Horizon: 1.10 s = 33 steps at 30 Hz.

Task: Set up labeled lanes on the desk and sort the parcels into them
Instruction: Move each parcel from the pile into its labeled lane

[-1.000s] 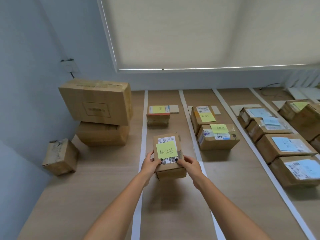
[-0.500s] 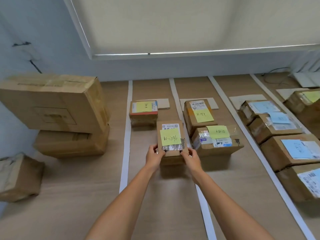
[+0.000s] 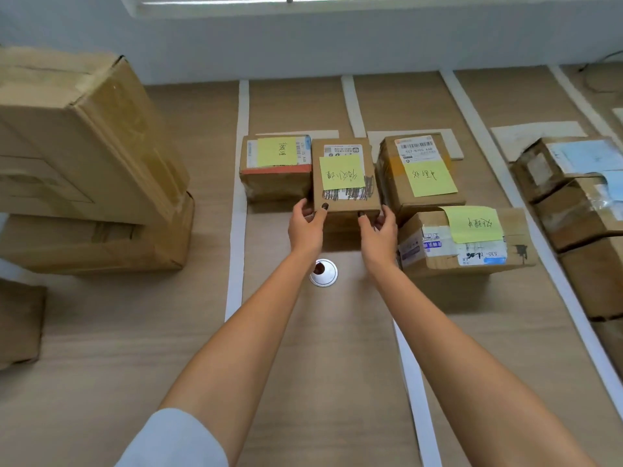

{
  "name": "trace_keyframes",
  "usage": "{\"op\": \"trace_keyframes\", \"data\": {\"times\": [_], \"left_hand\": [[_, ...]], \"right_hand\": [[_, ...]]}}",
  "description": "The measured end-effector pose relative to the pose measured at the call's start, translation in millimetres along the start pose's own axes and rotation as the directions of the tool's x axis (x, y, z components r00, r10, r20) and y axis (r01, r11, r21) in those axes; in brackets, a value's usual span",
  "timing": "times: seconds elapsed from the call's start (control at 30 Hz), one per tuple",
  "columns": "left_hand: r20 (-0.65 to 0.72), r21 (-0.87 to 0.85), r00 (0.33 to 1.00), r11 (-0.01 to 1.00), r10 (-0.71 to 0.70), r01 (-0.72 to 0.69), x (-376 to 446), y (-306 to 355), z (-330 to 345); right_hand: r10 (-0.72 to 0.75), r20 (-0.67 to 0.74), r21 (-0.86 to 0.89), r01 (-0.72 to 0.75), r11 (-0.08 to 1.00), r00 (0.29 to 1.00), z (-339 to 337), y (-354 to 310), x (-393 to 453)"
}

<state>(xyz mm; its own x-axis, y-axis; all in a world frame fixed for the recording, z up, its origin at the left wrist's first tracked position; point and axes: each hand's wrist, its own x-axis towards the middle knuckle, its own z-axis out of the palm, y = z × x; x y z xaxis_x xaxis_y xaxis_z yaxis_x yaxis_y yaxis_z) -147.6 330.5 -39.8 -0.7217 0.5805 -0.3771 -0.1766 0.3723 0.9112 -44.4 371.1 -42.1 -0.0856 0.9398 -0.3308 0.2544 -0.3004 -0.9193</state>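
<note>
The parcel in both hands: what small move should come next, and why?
Probably lower it and let go. The left hand and right hand grip the held parcel at its near corners, and it sits inside the lane beside the red-striped parcel, left of the white strip.

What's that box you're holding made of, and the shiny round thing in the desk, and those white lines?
The held parcel looks like plain brown corrugated cardboard, matte, with a yellow sticky note on top. The round grommet set in the desk seems polished metal or chromed plastic: it gleams. The white lane strips look like flat matte paper or tape; which one is unclear.
</note>
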Motion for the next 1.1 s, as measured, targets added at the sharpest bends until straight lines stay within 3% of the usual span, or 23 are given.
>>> {"op": "trace_keyframes", "data": {"times": [0.2, 0.43, 0.6, 0.83, 1.1], "left_hand": [[0.034, -0.099, 0.999, 0.995, -0.007, 0.011, 2, 2, -5], [0.176, 0.069, 0.984, 0.997, -0.040, 0.028, -28, 15, -27], [0.189, 0.163, 0.982, 0.986, 0.012, -0.043, -72, 27, -61], [0.175, 0.100, 0.976, 0.984, 0.129, -0.148, -147, 55, -120], [0.150, 0.068, 0.971, 0.978, 0.187, -0.199, -207, 63, -199]], "right_hand": [[-0.004, 0.089, 0.018, 0.003, 1.000, 0.996, 4, -8, 8], [0.041, 0.153, -0.156, -0.017, 0.988, 0.987, -8, -25, -16], [-0.014, 0.175, -0.231, 0.055, 0.971, 0.984, -21, -41, -71], [-0.092, 0.430, -0.197, 0.193, 0.961, 0.898, -27, -78, -164], [-0.184, 0.493, -0.121, 0.276, 0.953, 0.850, -5, -98, -256]]}}
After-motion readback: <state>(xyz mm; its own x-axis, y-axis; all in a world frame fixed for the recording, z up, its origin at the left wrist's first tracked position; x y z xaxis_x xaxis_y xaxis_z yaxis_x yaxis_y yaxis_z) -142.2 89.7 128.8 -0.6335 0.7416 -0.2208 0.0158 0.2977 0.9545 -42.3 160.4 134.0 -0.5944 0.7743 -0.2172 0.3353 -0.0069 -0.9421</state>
